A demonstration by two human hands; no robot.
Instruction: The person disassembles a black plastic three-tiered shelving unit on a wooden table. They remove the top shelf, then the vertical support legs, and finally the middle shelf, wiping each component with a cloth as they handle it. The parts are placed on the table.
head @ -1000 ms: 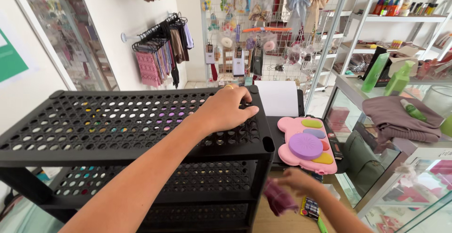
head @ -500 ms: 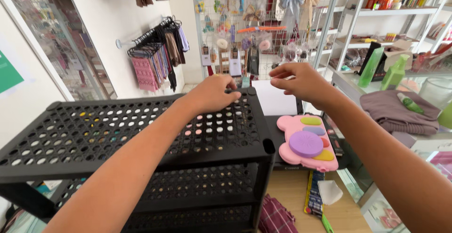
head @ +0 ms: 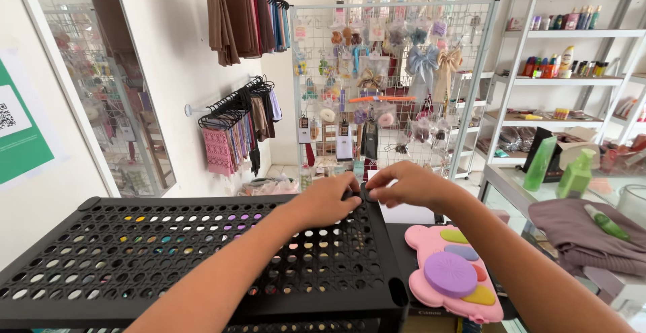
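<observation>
Left hand [head: 328, 198] and right hand [head: 404, 183] are pinched together at the far right corner of the black perforated rack [head: 202, 252]. Honestly, that corner is probably best steadied while it's worked.

Single view from a head-worn camera, which stood close behind the black perforated rack [head: 202, 259] and looked forward and slightly down across its top shelf. The left hand [head: 328, 200] and right hand [head: 402, 183] met at the rack's far right corner, near the lens. Beyond the rack, the wire display grid [head: 390, 77] faced the camera; white shelving [head: 579, 77] lay right of the rack.
</observation>
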